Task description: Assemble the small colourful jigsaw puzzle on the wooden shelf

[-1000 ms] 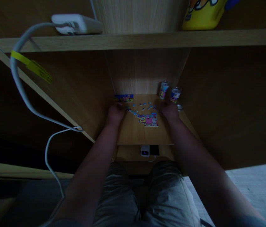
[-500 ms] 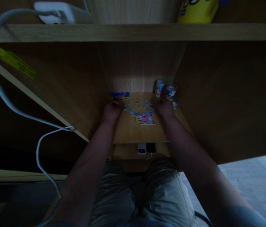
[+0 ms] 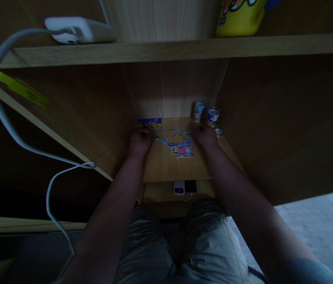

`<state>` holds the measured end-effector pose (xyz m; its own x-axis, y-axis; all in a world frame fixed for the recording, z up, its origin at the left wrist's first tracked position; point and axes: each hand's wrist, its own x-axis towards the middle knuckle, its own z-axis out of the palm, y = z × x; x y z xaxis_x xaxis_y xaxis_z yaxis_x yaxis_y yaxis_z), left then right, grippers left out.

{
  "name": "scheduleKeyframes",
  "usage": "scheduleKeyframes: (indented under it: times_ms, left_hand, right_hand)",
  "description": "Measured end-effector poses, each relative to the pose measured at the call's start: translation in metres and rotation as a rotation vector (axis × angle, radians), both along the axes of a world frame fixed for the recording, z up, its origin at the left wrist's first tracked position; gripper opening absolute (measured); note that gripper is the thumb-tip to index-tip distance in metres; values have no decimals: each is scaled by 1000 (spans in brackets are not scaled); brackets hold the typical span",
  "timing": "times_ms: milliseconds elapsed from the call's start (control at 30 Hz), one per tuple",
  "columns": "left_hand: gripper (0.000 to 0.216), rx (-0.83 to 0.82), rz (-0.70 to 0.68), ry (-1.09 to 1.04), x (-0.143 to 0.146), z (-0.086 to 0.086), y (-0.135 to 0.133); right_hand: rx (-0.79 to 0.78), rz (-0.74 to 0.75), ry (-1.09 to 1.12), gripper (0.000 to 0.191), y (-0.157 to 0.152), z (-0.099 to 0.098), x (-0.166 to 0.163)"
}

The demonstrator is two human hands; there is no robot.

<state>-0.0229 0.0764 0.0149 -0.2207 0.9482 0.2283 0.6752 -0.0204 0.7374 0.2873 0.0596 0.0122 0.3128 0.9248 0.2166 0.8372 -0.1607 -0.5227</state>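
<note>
Where the puzzle (image 3: 184, 150) is: part-joined on the worktop (image 3: 172, 168), with loose pieces (image 3: 164, 140) behind it and to its left.
Left hand (image 3: 140, 142): curled, near the blue picture card (image 3: 152, 124); too dark to tell if it pinches a piece.
Right hand (image 3: 206, 136): curled beside the loose pieces; I cannot tell if it holds one.
Tins (image 3: 198, 111): two, behind the right hand.

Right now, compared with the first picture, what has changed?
Only the camera's view visibly shifted: things appear further left. No grasp or release shows. The left hand and right hand still flank the partly assembled, colourful cartoon jigsaw; the cylindrical printed cans stayed put.
</note>
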Motion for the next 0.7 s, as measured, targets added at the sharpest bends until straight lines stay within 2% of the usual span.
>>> scheduleKeyframes:
  times_ms: [133, 267, 367, 467, 700]
  left_hand:
    - [11, -1, -3, -7, 1, 0, -1]
    - [11, 5, -14, 0, -1, -4, 1]
    - [10, 17, -16, -9, -3, -7, 3]
    - [11, 1, -22, -18, -3, -8, 4]
    - [9, 11, -22, 6, -2, -7, 4]
  right_hand:
    - [5, -1, 9, 45, 1, -1, 1]
    - [38, 34, 115, 41, 4, -3, 0]
    - [123, 135, 184, 40, 7, -6, -5]
    - [201, 276, 157, 41, 11, -12, -11]
    - [150, 473, -33, 47, 19, -31, -16]
